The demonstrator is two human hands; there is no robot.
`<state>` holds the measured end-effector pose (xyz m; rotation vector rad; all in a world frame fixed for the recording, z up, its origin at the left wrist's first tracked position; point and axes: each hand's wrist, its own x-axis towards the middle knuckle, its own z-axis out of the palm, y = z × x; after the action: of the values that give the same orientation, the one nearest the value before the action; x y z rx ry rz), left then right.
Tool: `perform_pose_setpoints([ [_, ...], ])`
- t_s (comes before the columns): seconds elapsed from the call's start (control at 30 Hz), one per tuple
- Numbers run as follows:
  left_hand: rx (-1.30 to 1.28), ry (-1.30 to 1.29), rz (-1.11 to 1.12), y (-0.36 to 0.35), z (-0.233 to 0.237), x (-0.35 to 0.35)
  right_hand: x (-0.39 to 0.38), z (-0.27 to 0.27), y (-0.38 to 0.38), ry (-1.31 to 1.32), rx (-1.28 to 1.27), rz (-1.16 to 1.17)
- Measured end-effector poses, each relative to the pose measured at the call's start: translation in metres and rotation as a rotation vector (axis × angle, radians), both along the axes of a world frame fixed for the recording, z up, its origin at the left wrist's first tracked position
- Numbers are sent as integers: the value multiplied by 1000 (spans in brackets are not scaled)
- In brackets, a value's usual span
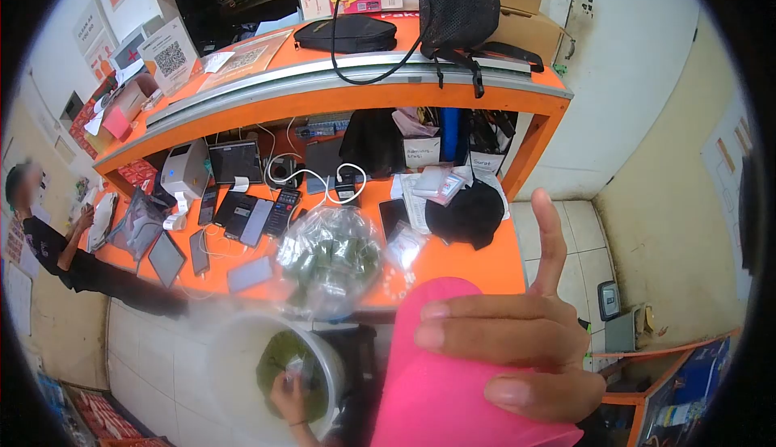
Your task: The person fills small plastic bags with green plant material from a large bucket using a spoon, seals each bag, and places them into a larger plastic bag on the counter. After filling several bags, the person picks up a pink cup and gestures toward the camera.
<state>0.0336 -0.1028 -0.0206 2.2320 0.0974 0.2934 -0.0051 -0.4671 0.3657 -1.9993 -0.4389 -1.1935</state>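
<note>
Close to the camera, my right hand (517, 334) wraps several fingers over a smooth, bright pink plastic-looking object (428, 358); its index finger points up. What kind of object this is I cannot tell. My left hand (289, 398) reaches down into a large white bucket (234, 374). Its fingers close around a small clear plastic packet (302, 368). Green material (279, 350) lies beneath the hand inside the bucket. Above the bucket, a big clear plastic bag (331, 257) with green contents rests at the orange counter's front edge.
Phones (257, 221), cables and a white label printer (185, 168) crowd the orange counter (477, 265). A black cap (466, 212) lies at its right. A black backpack (459, 6) sits on the upper shelf. At far left stands another person (52, 245). White tiles cover the floor.
</note>
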Motion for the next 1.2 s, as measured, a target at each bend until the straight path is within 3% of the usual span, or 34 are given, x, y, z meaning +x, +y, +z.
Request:
perform_pose_setpoints([
  [0.93,-90,65,46,-4,8,-1,8,-4,7,-65,47,-8],
  [1.13,-98,65,19,-4,11,-1,7,-3,0,-91,-38,-14],
  [1.2,-115,63,26,-5,13,-1,5,1,0,-21,152,110],
])
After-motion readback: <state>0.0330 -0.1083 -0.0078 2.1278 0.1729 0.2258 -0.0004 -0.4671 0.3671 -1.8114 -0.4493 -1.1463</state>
